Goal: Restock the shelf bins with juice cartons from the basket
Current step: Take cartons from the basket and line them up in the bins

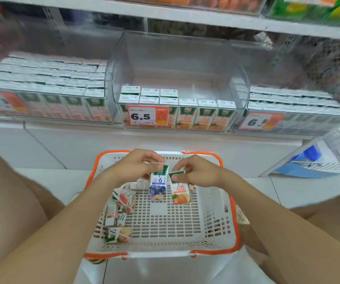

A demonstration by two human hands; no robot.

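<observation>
middle bin (pixel 234 64) rear open, front cartons (pixel 206 114)

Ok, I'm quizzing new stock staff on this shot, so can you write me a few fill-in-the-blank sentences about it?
1. The left hand holds the blue carton, numbered ___.
2. The right hand holds the orange carton, numbered ___.
3. The loose cartons lie along the basket on its ___ side.
4. The middle bin has a price tag reading ___.

Missing words: 6; 08; left; 6.5
</observation>
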